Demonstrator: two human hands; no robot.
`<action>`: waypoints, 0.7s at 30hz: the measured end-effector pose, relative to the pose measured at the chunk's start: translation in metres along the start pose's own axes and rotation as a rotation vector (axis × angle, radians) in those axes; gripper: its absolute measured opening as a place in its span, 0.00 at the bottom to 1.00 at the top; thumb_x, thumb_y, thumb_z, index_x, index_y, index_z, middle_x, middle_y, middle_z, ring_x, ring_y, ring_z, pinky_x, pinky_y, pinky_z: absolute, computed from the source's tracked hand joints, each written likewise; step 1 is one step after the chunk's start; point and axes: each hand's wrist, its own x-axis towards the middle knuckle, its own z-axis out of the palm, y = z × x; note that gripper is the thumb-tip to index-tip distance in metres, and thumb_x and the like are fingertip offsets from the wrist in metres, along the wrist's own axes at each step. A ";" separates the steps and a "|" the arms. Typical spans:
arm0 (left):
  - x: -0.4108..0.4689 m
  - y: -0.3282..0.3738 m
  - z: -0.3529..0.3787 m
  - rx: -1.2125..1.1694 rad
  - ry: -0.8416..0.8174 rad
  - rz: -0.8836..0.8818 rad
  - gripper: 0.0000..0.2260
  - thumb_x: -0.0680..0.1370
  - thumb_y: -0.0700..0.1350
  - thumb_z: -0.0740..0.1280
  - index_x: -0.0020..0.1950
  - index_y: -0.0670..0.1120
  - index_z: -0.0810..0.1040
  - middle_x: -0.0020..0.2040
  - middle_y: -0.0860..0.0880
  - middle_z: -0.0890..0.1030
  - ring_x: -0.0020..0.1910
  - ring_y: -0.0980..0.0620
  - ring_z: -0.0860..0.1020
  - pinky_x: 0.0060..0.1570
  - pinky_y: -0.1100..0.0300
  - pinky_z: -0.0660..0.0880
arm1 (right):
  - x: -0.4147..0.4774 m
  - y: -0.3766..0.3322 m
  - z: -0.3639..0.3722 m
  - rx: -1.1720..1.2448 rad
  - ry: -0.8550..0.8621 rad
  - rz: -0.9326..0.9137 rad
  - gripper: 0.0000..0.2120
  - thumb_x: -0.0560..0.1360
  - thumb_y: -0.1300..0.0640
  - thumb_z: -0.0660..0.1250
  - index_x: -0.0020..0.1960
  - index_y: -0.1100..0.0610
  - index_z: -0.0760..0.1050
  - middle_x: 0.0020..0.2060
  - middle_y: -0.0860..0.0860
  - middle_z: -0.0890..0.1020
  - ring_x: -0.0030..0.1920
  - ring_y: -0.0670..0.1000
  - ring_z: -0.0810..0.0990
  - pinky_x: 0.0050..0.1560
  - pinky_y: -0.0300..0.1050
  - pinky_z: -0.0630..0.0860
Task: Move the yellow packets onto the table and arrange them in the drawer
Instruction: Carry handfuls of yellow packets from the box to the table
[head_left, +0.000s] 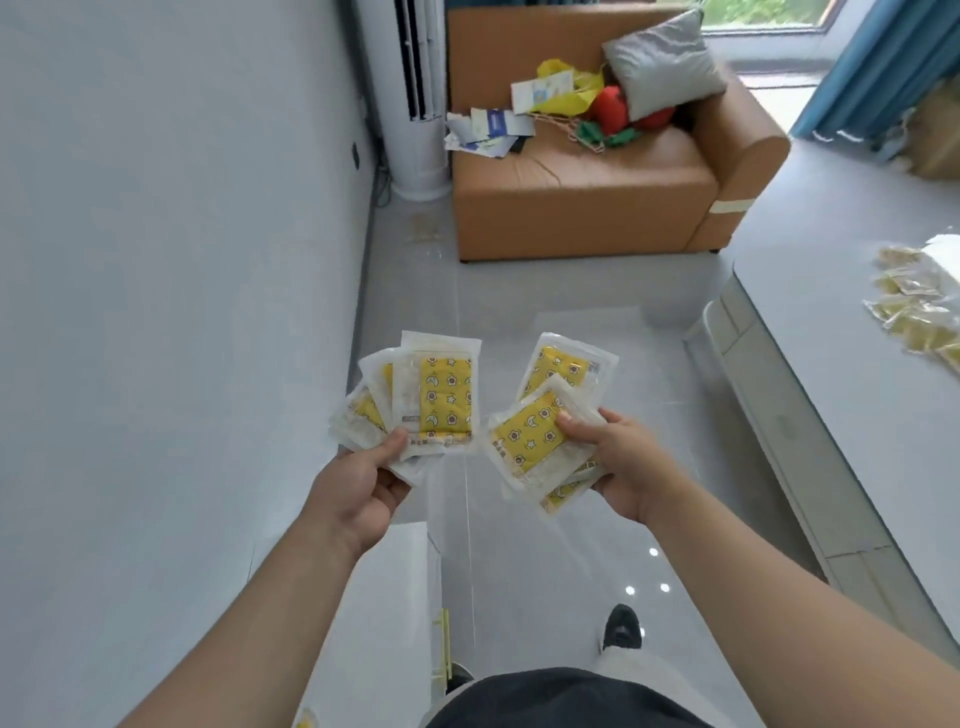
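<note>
My left hand grips a fanned bunch of yellow packets, clear wrappers with yellow star-and-moon print, held above the floor. My right hand grips a second bunch of yellow packets, tilted to the left. Both bunches hover at chest height, a little apart from each other. The grey table stands to the right, with more yellow packets lying near its far right edge. The table's drawer fronts face the floor gap; I cannot tell whether any drawer is open.
An orange sofa with a grey cushion, papers and bags stands ahead. A white standing air conditioner is left of it. A white wall runs along the left, with a white cabinet below. My black shoe is on the tiled floor.
</note>
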 end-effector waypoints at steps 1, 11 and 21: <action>0.002 -0.005 0.020 0.026 -0.030 -0.008 0.17 0.79 0.34 0.67 0.67 0.44 0.78 0.58 0.45 0.85 0.56 0.45 0.84 0.52 0.50 0.82 | -0.002 -0.005 -0.017 0.032 0.025 -0.010 0.15 0.76 0.63 0.73 0.63 0.58 0.78 0.52 0.57 0.87 0.52 0.60 0.87 0.55 0.59 0.82; 0.011 -0.094 0.226 0.269 -0.207 -0.050 0.15 0.80 0.36 0.67 0.66 0.45 0.78 0.57 0.45 0.85 0.56 0.46 0.84 0.53 0.51 0.81 | -0.016 -0.056 -0.213 0.251 0.203 -0.127 0.16 0.77 0.63 0.72 0.64 0.59 0.78 0.53 0.58 0.87 0.54 0.62 0.86 0.60 0.64 0.79; 0.012 -0.216 0.402 0.374 -0.291 -0.133 0.15 0.80 0.35 0.67 0.66 0.45 0.78 0.55 0.46 0.86 0.51 0.48 0.86 0.48 0.53 0.81 | -0.030 -0.088 -0.409 0.431 0.373 -0.171 0.14 0.78 0.62 0.71 0.62 0.59 0.79 0.52 0.57 0.87 0.53 0.62 0.86 0.60 0.63 0.80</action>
